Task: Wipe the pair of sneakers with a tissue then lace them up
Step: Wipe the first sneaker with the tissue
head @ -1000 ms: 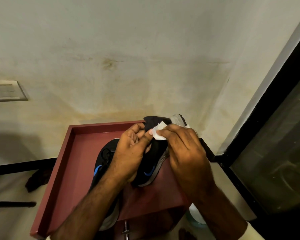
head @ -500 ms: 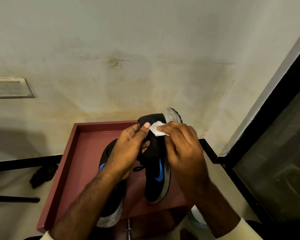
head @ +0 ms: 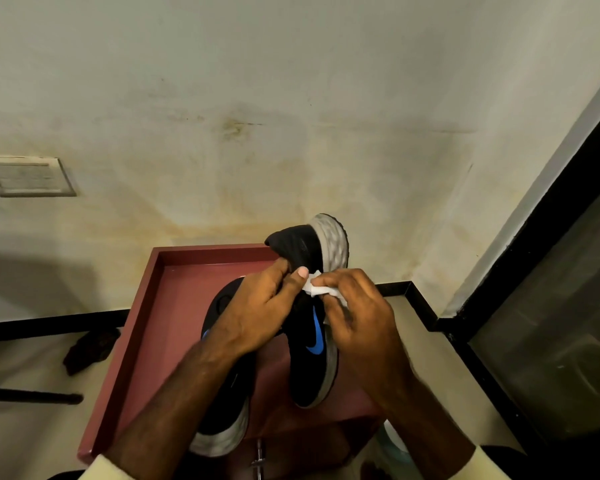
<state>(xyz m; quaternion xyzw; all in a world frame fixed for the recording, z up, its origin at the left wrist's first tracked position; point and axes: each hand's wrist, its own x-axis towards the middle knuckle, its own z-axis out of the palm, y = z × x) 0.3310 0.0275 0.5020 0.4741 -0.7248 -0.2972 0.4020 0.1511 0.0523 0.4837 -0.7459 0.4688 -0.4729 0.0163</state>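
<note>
A black sneaker (head: 312,334) with a blue logo and grey sole is held up over the red tray (head: 136,327), toe pointing away from me. My left hand (head: 257,313) grips its upper near the tongue. Fingers of my right hand (head: 357,317) pinch a white tissue (head: 317,289) against the sneaker's side, just behind the toe. Under my left forearm the second black sneaker (head: 222,420) lies flat in the tray, mostly hidden. No laces are visible.
The tray tops a small red stand against a stained wall. A black-edged ledge (head: 413,289) runs behind it, and a dark glass panel (head: 551,323) stands to the right. A dark object (head: 90,348) and a black rod (head: 32,398) lie at left.
The held sneaker has turned more upright, its toe and grey sole lifted higher. My right hand slid the tissue down from the toe toward the side. The camera tilted slightly.
</note>
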